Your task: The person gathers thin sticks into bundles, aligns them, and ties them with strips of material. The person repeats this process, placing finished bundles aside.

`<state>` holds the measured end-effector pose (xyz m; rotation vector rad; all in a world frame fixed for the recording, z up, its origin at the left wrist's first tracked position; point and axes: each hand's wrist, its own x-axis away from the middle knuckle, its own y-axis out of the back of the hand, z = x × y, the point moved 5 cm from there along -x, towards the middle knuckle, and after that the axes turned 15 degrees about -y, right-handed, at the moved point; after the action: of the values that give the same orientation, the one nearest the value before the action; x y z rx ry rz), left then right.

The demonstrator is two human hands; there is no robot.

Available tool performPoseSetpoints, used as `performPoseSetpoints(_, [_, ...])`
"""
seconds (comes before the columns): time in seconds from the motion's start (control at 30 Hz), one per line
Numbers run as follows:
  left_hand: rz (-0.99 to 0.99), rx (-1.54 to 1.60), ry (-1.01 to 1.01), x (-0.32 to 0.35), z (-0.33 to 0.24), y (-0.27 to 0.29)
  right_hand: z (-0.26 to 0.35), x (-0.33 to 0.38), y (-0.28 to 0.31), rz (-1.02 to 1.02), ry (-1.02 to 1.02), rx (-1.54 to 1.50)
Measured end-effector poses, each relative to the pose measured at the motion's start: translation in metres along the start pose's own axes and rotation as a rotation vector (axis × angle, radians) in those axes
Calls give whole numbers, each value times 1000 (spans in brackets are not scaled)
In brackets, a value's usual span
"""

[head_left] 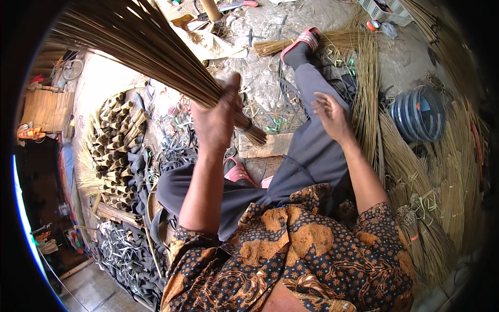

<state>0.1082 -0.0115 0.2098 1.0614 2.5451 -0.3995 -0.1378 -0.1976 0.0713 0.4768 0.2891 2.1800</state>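
Rough grey floor [397, 62] is spreading under the whole workplace, scraps lying about on it. Nearest: a brown-and-black patterned shirt [291, 244] is filling the lower view, dark trousers [317, 151] showing beyond, one leg bending, the other stretching forward. Left hand [215, 117] is wrapping firmly round a bundle of thin brown stalks [150, 57], near its bound end. The bundle is slanting through the air: short butt end pointing lower right, a dark band [249, 126] circling it, long ends fanning to upper left. Right hand [332, 117] is hovering apart from it, above the stretched leg, fingers parting and loosely curling. Below the butt end a wooden board [265, 145] is lying. To the left, dark strips [130, 249] are heaping up; farther, short tied bundles [112, 151] are piling. To the right, long loose stalks [366, 88] are running beside the leg, a ribbed blue container [418, 114] standing near. Farthest: a pink sandal [301, 44] is resting against stalks; a pale crate [387, 10] is standing beyond.
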Motion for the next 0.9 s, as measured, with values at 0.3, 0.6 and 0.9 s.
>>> performPoseSetpoints(0.3, [9,-286,367,140,196,9,-40,20,2,-247,71,92])
performPoseSetpoints(0.6, [73,-353,704,184,238,17,-22,21,-9,-264,205,250])
performPoseSetpoints(0.9, [51,-700,509,53,82,139,-48,8,-7,-213,194,303])
